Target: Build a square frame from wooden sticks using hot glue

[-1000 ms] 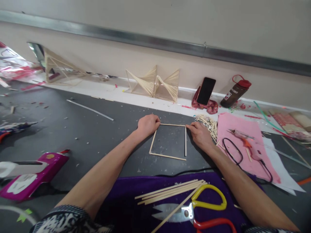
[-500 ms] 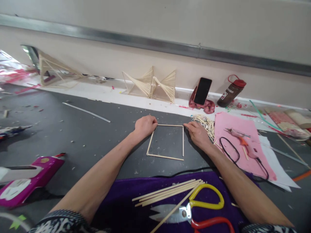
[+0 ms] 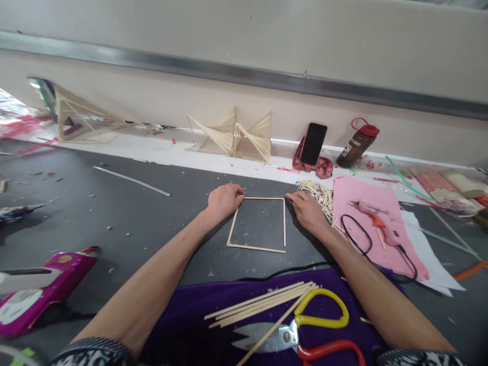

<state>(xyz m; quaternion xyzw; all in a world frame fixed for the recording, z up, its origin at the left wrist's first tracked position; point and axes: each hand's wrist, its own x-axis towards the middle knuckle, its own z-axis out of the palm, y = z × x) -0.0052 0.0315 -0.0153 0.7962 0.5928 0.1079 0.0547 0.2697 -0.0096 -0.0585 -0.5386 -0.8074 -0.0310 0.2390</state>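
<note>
The table (image 3: 148, 223) carried a frame (image 3: 256, 248) at centre. A cloth (image 3: 183, 315) lay near centre, a magenta tool (image 3: 68, 269) near left, and a clear rod (image 3: 131, 180) far left. A stick pile (image 3: 324, 198) and a pink sheet (image 3: 373, 193), which overlapped white paper (image 3: 427, 254), occupied the right side.
</note>
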